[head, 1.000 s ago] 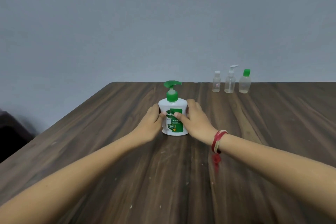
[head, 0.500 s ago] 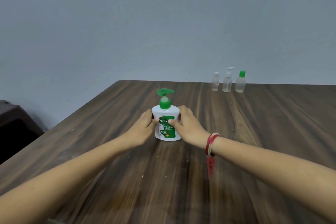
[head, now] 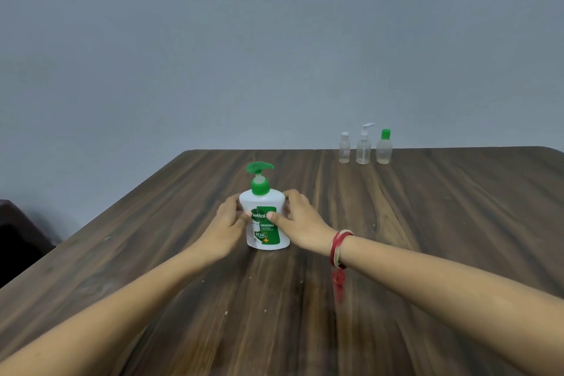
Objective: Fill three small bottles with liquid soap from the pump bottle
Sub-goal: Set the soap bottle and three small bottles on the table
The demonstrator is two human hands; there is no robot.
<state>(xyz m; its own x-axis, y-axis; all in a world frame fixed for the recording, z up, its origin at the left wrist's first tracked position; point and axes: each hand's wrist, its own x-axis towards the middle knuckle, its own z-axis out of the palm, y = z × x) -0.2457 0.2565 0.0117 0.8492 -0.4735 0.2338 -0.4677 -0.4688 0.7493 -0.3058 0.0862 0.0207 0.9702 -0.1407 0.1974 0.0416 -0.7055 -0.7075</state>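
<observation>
Progress: we judge the task barely begun. Every cap is on and no soap is being dispensed.
Pump bottle: the pump bottle (head: 263, 203) stands upright on the bench (head: 442, 223) at centre frame, left of the midline. Its green pump head (head: 260, 168) is up and untouched.
Small bottles: the three small bottles (head: 363, 151) stand in a row at the far edge of the bench, right of centre and well apart from the pump bottle. They are the clear-capped bottle (head: 344, 151), the white-pump bottle (head: 363, 143) and the green-capped bottle (head: 384, 151). We cannot tell any fill level in them.
Left to do: as we read it, bring soap and small bottles together, open each, fill all three and close them.
Left hand: the left hand (head: 227, 223) grips the pump bottle's left side, with fingers behind it and the thumb across the front label.
Right hand: the right hand (head: 305, 221) holds the right side the same way, its thumb on the label, with a red wrist thread (head: 338, 249) behind it.
</observation>
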